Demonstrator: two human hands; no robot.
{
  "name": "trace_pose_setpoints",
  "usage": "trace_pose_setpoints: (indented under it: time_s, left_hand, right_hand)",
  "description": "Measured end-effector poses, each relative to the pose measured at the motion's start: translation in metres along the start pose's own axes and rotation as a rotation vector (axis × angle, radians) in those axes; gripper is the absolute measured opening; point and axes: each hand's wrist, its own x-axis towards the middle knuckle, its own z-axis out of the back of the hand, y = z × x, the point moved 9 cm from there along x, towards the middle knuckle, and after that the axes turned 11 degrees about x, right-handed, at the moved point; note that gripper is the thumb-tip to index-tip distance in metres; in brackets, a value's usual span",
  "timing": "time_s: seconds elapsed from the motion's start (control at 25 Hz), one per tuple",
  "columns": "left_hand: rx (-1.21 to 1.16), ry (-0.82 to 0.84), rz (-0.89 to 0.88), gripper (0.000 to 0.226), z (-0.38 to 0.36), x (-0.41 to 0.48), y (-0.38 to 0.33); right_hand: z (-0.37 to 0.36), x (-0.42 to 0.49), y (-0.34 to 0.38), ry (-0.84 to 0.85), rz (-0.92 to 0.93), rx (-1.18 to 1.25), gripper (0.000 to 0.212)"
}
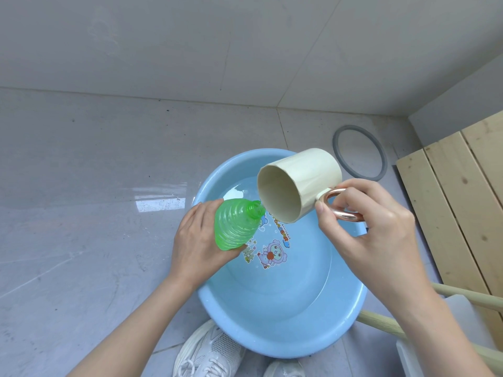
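The green ribbed bottle (235, 225), uncapped, lies tilted in the left grip (200, 240). Its mouth points toward the right grip (373, 229), which holds the cream mug (299, 183) tipped sideways by its copper handle (345, 205), rim just beside the bottle's mouth.

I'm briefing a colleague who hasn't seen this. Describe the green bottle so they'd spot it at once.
Find the blue basin on the grey floor. Over its left rim, the left hand holds a ribbed, see-through green bottle, its open neck at the mouth of the cream mug. Nothing else here is green.
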Motion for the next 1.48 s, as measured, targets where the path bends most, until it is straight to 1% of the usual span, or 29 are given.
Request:
trace_pose_setpoints:
  time_s: [0.44,0.6,1.08,1.32,1.48]
  left_hand:
    - [0.008,0.011,0.01,0.081,0.0,0.0,0.001]
    - [-0.004,0.011,0.009,0.079,0.0,0.0,0.0]
    - [-0.014,-0.026,-0.006,0.077,0.005,0.001,-0.003]
    - [-0.004,-0.011,-0.004,0.082,0.003,0.001,-0.002]
    - [-0.008,-0.001,0.005,0.079,0.003,0.001,-0.001]
  right_hand:
    - [-0.001,-0.002,0.004,-0.007,0.06,-0.003,0.022]
    - [0.0,-0.003,0.006,-0.01,0.085,-0.022,0.025]
    - [-0.001,-0.005,0.012,-0.029,0.152,-0.048,0.026]
    - [-0.002,-0.007,0.016,-0.026,0.198,-0.074,0.023]
    - [-0.008,-0.011,0.012,-0.007,0.198,-0.095,0.022]
